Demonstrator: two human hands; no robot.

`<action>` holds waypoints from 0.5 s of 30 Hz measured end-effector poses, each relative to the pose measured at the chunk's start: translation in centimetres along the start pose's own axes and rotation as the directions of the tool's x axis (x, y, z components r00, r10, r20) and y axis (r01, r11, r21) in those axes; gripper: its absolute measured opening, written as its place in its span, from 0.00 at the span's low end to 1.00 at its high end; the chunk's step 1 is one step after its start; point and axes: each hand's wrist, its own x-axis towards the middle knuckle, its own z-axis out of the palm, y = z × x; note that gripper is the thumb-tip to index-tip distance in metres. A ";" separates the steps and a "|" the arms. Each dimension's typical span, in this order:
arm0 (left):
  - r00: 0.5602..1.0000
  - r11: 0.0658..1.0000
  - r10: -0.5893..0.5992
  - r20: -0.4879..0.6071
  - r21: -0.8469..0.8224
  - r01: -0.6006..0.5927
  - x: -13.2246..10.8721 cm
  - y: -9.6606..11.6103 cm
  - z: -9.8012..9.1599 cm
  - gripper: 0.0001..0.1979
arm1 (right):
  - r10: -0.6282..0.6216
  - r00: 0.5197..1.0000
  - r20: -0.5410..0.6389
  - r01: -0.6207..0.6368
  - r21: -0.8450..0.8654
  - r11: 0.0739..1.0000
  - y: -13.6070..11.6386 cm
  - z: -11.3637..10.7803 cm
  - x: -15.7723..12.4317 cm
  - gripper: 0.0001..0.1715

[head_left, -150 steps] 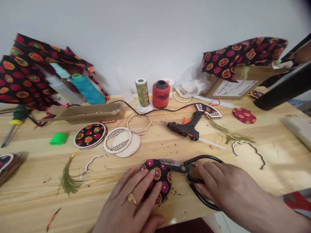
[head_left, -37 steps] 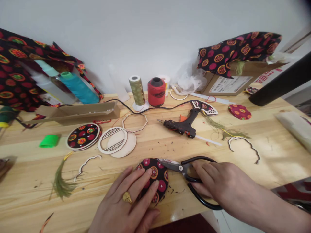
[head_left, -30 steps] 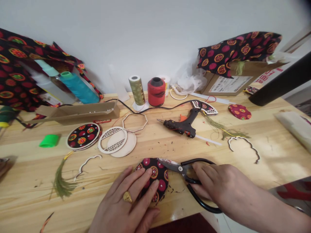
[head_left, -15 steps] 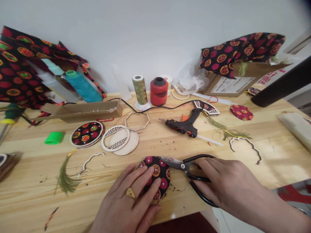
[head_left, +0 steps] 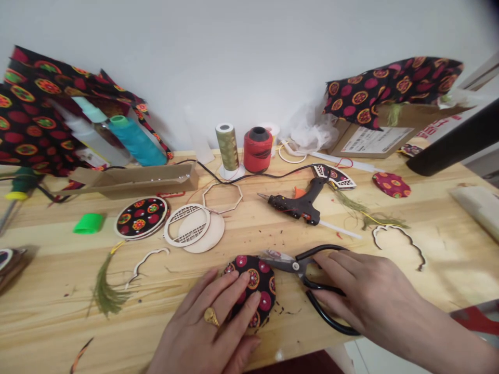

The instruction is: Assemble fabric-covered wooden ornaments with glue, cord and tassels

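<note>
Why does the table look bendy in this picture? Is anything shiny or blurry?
In the head view, the wide lens curves the front edge of the wooden table; a small white glare shines on that edge below the scissors; and a dark, blurry smudge sits in the top right corner.

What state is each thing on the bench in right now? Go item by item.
Left hand: flat on the fabric disc, pressing it down.
Right hand: gripping the scissors.
Scissors: blades nearly shut, tips at the disc's upper edge.
Glue gun: lying on its side, cord attached, glue stick in its back.
Red thread spool: upright.
Gold thread spool: upright on a white stand.
Cardboard box: patterned fabric draped over it.
</note>
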 end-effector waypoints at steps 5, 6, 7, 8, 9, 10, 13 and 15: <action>0.998 0.998 -0.043 -0.054 -0.042 0.040 -0.3 0.2 0.7 0.14 | -0.056 0.998 0.001 0.056 -0.028 0.998 0.1 0.1 0.2 0.18; 0.996 0.997 -0.057 -0.074 -0.053 0.053 -0.3 0.2 0.8 0.14 | -0.062 0.998 0.002 0.062 -0.035 0.997 0.1 0.1 0.2 0.19; 0.994 0.997 -0.064 -0.090 -0.057 0.059 -0.3 0.2 0.8 0.14 | -0.066 0.998 0.005 0.066 -0.040 0.997 0.1 0.0 0.3 0.19; 0.996 0.998 -0.048 -0.078 -0.046 0.044 -0.3 0.2 0.7 0.14 | -0.068 0.998 0.013 0.069 -0.043 0.997 0.1 0.0 0.3 0.19; 0.999 0.999 -0.019 -0.051 -0.029 0.018 -0.2 0.2 0.6 0.14 | -0.069 0.997 0.022 0.070 -0.043 0.997 0.1 -0.1 0.3 0.19; 1.000 1.000 0.005 -0.025 -0.016 -0.005 -0.2 0.1 0.5 0.14 | -0.069 0.997 0.029 0.070 -0.045 0.997 0.1 -0.1 0.4 0.19; 1.000 1.000 0.011 -0.020 -0.012 -0.011 0.0 -0.1 0.1 0.14 | -0.079 0.996 0.050 0.082 -0.058 0.995 0.2 -0.2 0.5 0.20; 1.000 1.000 -0.007 -0.022 -0.017 0.007 0.1 -0.1 0.1 0.14 | -0.086 0.994 0.065 0.092 -0.086 0.992 0.3 -0.1 0.6 0.20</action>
